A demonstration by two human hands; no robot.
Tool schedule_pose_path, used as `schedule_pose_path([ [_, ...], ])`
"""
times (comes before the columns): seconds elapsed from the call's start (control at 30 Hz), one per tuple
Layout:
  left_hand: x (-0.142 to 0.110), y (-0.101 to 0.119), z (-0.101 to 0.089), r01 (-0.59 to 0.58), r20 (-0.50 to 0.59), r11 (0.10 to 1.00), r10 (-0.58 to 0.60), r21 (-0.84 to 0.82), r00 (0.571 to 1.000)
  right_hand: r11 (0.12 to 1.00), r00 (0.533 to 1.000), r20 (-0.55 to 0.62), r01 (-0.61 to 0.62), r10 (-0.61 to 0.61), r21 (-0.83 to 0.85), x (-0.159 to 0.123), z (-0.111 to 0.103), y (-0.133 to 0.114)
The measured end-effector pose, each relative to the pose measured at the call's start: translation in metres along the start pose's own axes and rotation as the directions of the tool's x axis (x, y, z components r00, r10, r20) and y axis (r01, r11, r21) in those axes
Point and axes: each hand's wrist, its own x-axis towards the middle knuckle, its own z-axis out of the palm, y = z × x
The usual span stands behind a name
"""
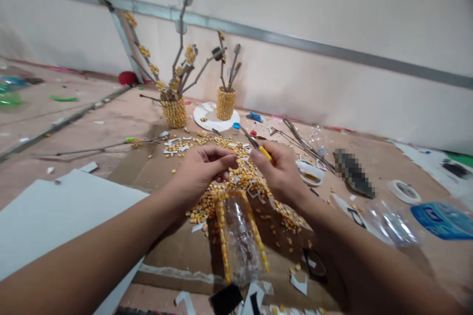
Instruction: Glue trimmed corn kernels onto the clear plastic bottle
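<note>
My left hand hovers above a spread of yellow corn kernels, thumb and fingertips pinched together. Whatever lies between those fingertips is too small or hidden to make out. In my right hand is a yellow-handled tool with a narrow metal blade, its tip pointing up and away to the left. The fist hides most of its handle. Below both hands lies a clear plastic piece with kernels set in rows along its edges. White scraps are mixed among the kernels.
Behind stand two kernel-covered pots holding branches, one on a white disc. Cardboard lies underneath. White sheets are at left. A tape roll, clear plastic bottle piece and partly blurred dark object lie right.
</note>
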Motion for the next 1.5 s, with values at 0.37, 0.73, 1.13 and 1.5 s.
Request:
schedule_pose_path([
  [0.37, -0.006, 0.006, 0.003, 0.157, 0.018, 0.909, -0.163, -0.386, 0.987, 0.903, 0.970, -0.028, 0.214, -0.242, -0.371, -0.011, 0.008, 0.014],
  [0.73, -0.005, -0.004, 0.001, 0.131, 0.032, 0.941, -0.127, -0.311, 0.991, 0.883, 0.956, -0.037, 0.255, -0.292, -0.395, -0.010, 0.010, 0.014],
  [1.13, -0.007, 0.000, -0.003, -0.035, 0.030, 0.999, 0.035, -0.005, 0.999, 0.924, 0.967, 0.038, 0.251, -0.251, -0.290, -0.011, 0.010, 0.017],
  [1.5, -0.004, 0.004, -0.007, -0.013, 0.086, 0.992, 0.003, 0.122, 0.996, 0.999, 1.000, -0.005, 0.027, -0.027, 0.016, 0.002, 0.000, 0.018],
])
